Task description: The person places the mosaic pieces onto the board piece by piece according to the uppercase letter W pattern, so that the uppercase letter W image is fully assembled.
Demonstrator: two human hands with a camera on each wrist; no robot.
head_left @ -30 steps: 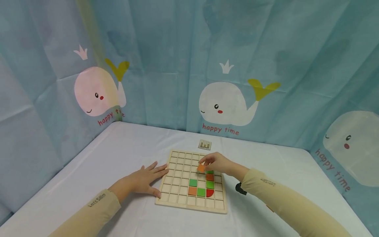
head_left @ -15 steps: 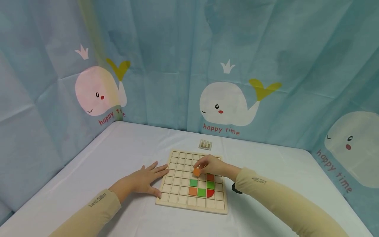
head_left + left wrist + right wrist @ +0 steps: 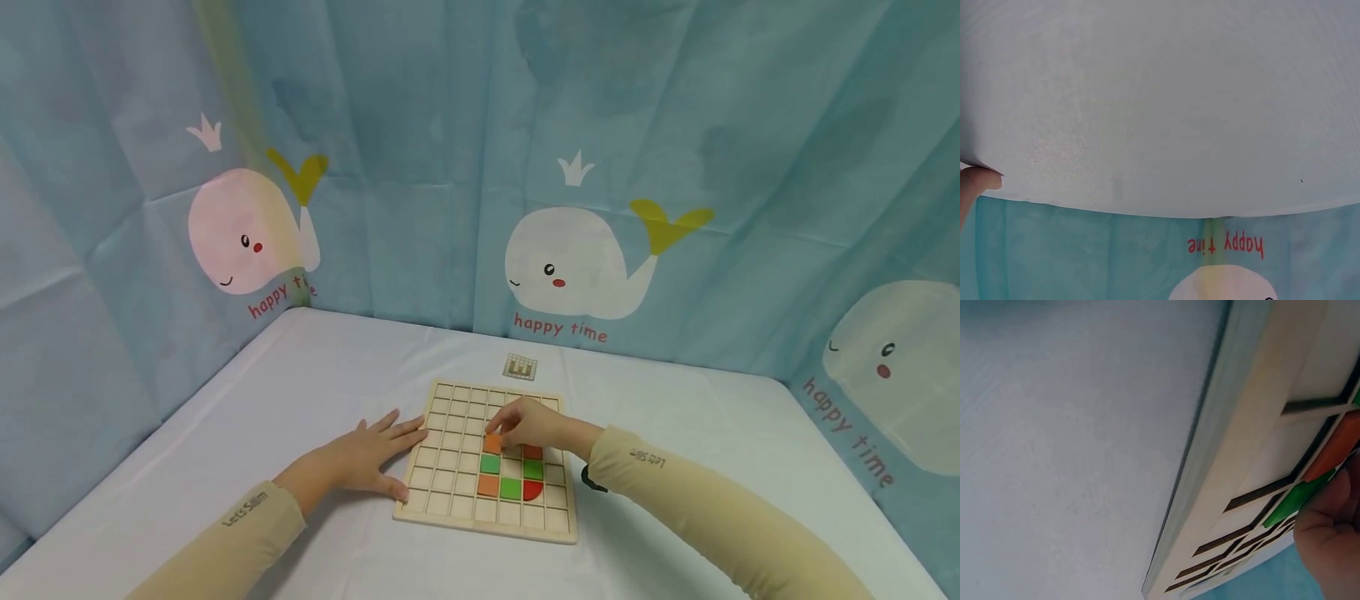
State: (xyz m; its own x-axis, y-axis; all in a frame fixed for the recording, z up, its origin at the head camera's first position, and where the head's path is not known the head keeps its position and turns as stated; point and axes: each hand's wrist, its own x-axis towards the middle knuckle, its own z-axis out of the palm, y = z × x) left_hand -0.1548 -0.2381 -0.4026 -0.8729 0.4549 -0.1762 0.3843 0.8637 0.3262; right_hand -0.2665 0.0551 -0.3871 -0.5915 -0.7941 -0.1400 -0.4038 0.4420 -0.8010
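In the head view a wooden grid board [image 3: 444, 502] lies on the table. My right hand [image 3: 527, 422] pinches an orange square tile [image 3: 492, 443] at the cell just beyond a green tile [image 3: 490, 464]; whether it sits fully in the cell I cannot tell. Nearer are another orange tile [image 3: 488, 485], a light green tile [image 3: 511, 488] and a red round-cornered tile [image 3: 532, 490]. One more green tile [image 3: 533, 469] and a partly covered orange tile [image 3: 533, 452] form the right column. With fingers spread, my left hand [image 3: 366, 460] rests against the board's left edge.
A small pattern card [image 3: 520, 367] lies beyond the board on the white-covered table [image 3: 660, 400]. Blue curtains [image 3: 420, 167] printed with whales rise behind and at both sides. The right wrist view catches the board's rim [image 3: 1235, 450] close up.
My right hand has carried the orange tile leftward and toward me, down to the cell beyond the green tile. My left hand has stayed where it was.
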